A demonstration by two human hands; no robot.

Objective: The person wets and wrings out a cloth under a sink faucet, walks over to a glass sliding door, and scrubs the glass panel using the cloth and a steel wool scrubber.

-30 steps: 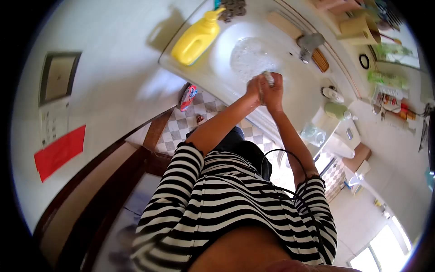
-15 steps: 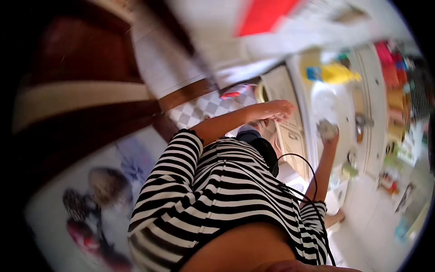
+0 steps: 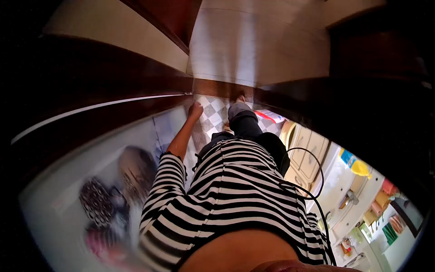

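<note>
My left hand (image 3: 196,109) is out ahead on the left, beside the dark door frame (image 3: 183,88) and above the chequered floor (image 3: 213,111). It looks rounded, but the fingers are too small and turned away to make out, and no object shows in it. Whether it touches the frame is unclear. My right hand is out of sight; only the striped right sleeve (image 3: 317,231) shows, low on the right. One foot (image 3: 241,98) is forward at the brown threshold (image 3: 222,87).
Dark door panels stand on both sides of the doorway, with pale floor (image 3: 258,45) beyond. On the right are cream cabinets (image 3: 308,149), a counter and a yellow-and-blue packet (image 3: 355,163). A red-and-white bag (image 3: 270,116) lies on the floor. A black cable (image 3: 322,177) loops beside me.
My view has turned from the sink towards the doorway. The left hand has swung out left, away from my body. The right hand, earlier at the sink with a greyish bundle, is out of view.
</note>
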